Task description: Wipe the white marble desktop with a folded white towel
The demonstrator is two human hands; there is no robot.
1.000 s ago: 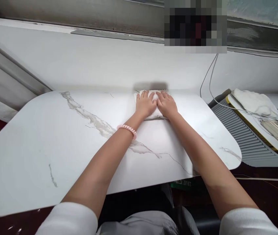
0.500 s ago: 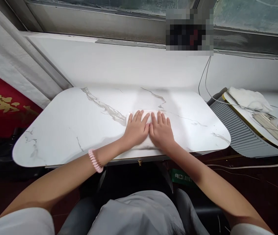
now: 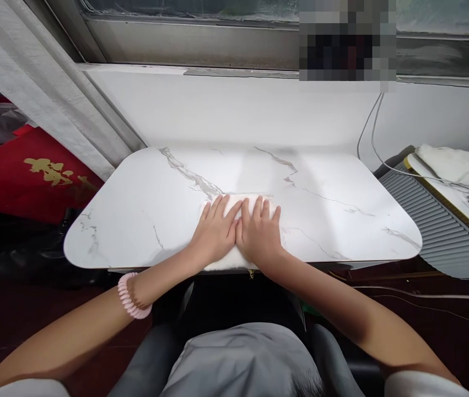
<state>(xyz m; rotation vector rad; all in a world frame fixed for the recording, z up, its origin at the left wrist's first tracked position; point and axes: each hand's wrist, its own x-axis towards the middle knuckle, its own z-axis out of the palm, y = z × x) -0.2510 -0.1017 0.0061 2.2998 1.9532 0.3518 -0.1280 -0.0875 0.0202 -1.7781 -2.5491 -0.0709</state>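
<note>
A white cloth (image 3: 234,258) lies flat on the white marble-patterned table (image 3: 114,220), at its front edge. My left hand (image 3: 216,229) presses on the cloth's left part, palm down with fingers spread. Beside it, my right hand (image 3: 260,230) rests palm down on the right part, fingers apart. The two thumbs touch each other. Part of the cloth is hidden beneath both hands. A pink coiled band (image 3: 134,296) circles my left wrist.
A red item with gold lettering (image 3: 52,171) is at the left behind a pale curtain (image 3: 52,82). On the right, a ribbed grey cabinet (image 3: 428,220) bears another white cloth (image 3: 459,165). Thin cables (image 3: 377,132) hang down the wall.
Both hands and the cloth have slid back toward me and somewhat left, to the table's front edge. The camera view has shifted, so the table appears farther right.
</note>
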